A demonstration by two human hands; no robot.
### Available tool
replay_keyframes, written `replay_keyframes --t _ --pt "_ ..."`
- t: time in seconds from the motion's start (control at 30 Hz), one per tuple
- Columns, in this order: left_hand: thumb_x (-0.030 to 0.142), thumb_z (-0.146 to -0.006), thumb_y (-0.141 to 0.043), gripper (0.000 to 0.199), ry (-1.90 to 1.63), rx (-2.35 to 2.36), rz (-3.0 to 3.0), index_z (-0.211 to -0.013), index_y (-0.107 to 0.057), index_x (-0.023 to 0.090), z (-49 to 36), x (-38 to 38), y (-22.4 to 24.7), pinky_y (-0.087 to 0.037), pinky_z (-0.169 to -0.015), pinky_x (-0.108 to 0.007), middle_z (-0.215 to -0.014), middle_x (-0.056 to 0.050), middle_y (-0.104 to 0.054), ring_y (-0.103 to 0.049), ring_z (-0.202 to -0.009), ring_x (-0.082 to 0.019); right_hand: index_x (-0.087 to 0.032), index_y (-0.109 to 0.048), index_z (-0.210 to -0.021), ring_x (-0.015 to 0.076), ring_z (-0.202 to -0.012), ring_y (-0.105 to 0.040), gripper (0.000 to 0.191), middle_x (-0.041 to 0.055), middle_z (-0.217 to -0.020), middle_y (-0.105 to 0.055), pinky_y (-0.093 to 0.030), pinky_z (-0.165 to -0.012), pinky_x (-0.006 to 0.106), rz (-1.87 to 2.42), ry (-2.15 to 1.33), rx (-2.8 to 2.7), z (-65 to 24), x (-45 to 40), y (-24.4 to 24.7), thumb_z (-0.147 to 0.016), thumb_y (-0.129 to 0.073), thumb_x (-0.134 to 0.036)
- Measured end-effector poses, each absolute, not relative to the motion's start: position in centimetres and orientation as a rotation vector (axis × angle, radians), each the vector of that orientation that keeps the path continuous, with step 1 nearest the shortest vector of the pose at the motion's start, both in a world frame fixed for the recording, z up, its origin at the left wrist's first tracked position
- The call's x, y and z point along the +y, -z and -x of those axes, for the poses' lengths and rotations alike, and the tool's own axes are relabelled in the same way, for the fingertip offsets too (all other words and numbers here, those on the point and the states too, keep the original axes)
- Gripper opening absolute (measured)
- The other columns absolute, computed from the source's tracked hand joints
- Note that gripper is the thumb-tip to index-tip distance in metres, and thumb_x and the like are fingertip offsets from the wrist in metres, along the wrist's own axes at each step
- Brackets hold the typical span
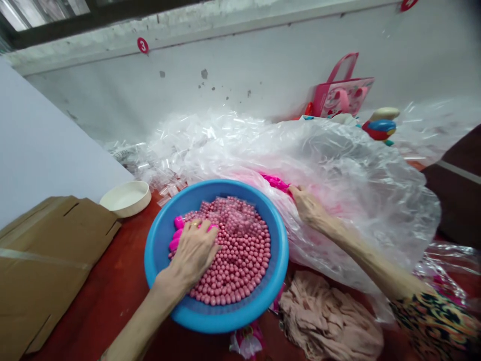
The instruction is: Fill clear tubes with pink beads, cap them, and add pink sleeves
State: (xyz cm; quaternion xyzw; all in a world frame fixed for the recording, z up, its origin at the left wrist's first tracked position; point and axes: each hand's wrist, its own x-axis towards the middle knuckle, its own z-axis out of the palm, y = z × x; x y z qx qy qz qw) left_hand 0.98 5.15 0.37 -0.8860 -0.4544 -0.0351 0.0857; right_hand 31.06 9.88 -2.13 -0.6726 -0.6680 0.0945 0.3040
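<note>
A blue plastic basin (pixel 280 250) holds a heap of pink beads (pixel 235 268), with small clear bags of beads (pixel 238 215) on top. My left hand (pixel 195 250) reaches into the basin, its fingers curled down over bright pink pieces (pixel 176 239) at the left side; the fingertips are partly hidden. To the right, my right hand (pixel 306 205) is at a large clear plastic bag (pixel 338 155). Its fingers are closed at the end of a bright pink item (pixel 276 181) showing at the bag's opening. More pink shows faintly through the plastic.
Folded cardboard (pixel 56 255) and a white round dish (pixel 128 198) are on the left of the red table (pixel 124 271). A crumpled beige cloth (pixel 330 316) lies at the front right. Clear packets (pixel 210 130) pile along the wall, near a pink gift bag (pixel 341 95).
</note>
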Motion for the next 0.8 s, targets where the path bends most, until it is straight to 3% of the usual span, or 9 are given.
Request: replay_keyframes --t 0.1,0.3,0.43,0.57,0.7,0.8 --pt "0.020 -0.079 -0.061 0.017 -0.021 -1.221 2.698 -0.096 -0.061 0.016 -2.0 7.0 1.0 -0.039 -0.089 -0.042 -0.110 -0.011 -0.062 -0.051 -0.108 -0.030 -0.017 -0.058 -0.108 0.0184 -0.094 -0.060 0.024 0.0080 -0.110 -0.059 -0.050 -0.078 0.034 1.879 -0.230 -1.813 -31.8 10.5 1.9 -0.088 -0.057 -0.029" --pt "0.021 -0.075 -0.065 0.010 -0.178 -1.229 2.642 -0.082 -0.063 0.013 -0.3 6.6 1.7 -0.043 -0.082 -0.045 -0.101 -0.015 -0.065 -0.057 -0.096 -0.033 -0.015 -0.057 -0.108 0.0183 -0.092 -0.060 0.025 0.0072 -0.108 -0.059 -0.050 -0.078 0.036 2.032 -0.181 -1.652 -33.4 11.4 -0.4 -0.089 -0.054 -0.031" --pt "0.025 -0.077 -0.064 0.014 -0.178 -1.327 2.540 -0.084 -0.064 0.013 0.8 6.1 0.7 -0.042 -0.081 -0.049 -0.098 -0.018 -0.065 -0.058 -0.095 -0.035 -0.014 -0.060 -0.094 0.0119 -0.072 -0.060 0.015 0.0027 -0.088 -0.063 -0.051 -0.065 0.029 2.020 -0.272 -1.529 -33.7 11.4 -2.2 -0.088 -0.055 -0.027" --pt "0.027 -0.079 -0.061 0.015 -0.151 -1.364 2.499 -0.084 -0.064 0.013 1.6 6.3 0.9 -0.045 -0.075 -0.044 -0.091 -0.017 -0.065 -0.060 -0.085 -0.032 -0.011 -0.061 -0.085 0.0125 -0.057 -0.056 0.013 0.0039 -0.068 -0.063 -0.044 -0.054 0.027 1.909 -0.309 -1.417 -32.4 10.0 -5.2 -0.072 -0.062 -0.011" --pt "0.029 -0.081 -0.060 0.019 -0.079 -1.342 2.490 -0.091 -0.062 0.013 2.3 6.7 2.2 -0.044 -0.078 -0.044 -0.094 -0.016 -0.066 -0.059 -0.089 -0.031 -0.013 -0.061 -0.086 0.0105 -0.053 -0.057 0.018 0.0019 -0.066 -0.064 -0.044 -0.051 0.024 1.722 -0.418 -1.462 -29.2 7.1 -8.5 -0.069 -0.061 -0.008" --pt "0.029 -0.082 -0.059 0.018 -0.018 -1.338 2.474 -0.095 -0.061 0.017 2.8 7.2 3.2 -0.042 -0.082 -0.043 -0.098 -0.014 -0.065 -0.058 -0.095 -0.030 -0.016 -0.059 -0.088 0.0082 -0.045 -0.054 0.023 -0.0035 -0.060 -0.060 -0.043 -0.044 0.021 1.398 -0.774 -1.661 -25.6 5.0 -8.6 -0.067 -0.062 -0.006"
